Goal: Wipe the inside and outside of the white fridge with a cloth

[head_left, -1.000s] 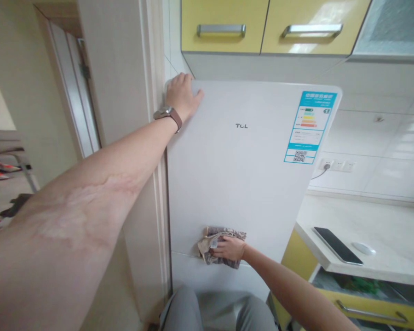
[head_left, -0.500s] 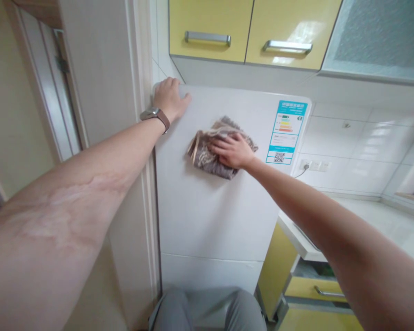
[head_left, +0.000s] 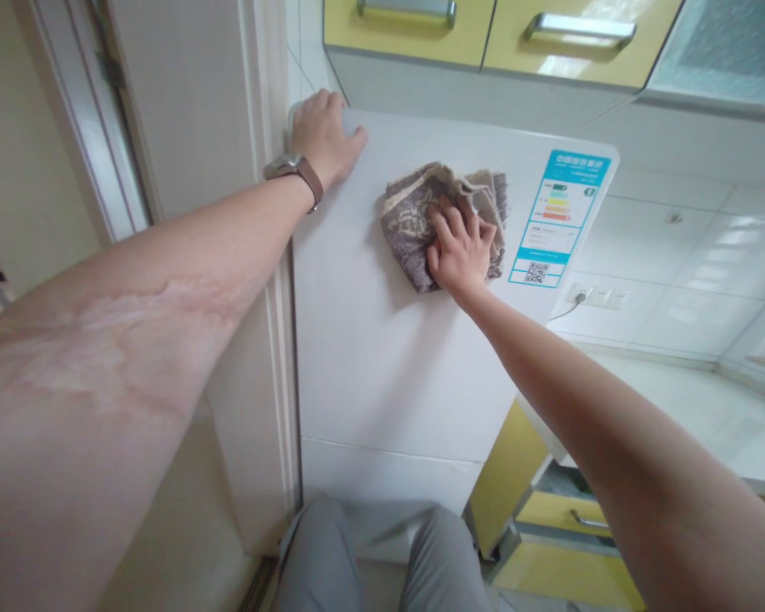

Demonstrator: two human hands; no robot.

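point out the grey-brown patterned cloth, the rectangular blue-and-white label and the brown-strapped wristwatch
Grey-brown patterned cloth (head_left: 410, 229): head view, on its left part.
Rectangular blue-and-white label (head_left: 554, 223): head view, near its middle.
Brown-strapped wristwatch (head_left: 305, 173): head view, on the strap beside its case.

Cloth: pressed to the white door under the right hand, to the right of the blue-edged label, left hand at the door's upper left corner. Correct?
Wrong side: the head view shows the cloth left of the blue-edged label, under the right hand. The rest stands.
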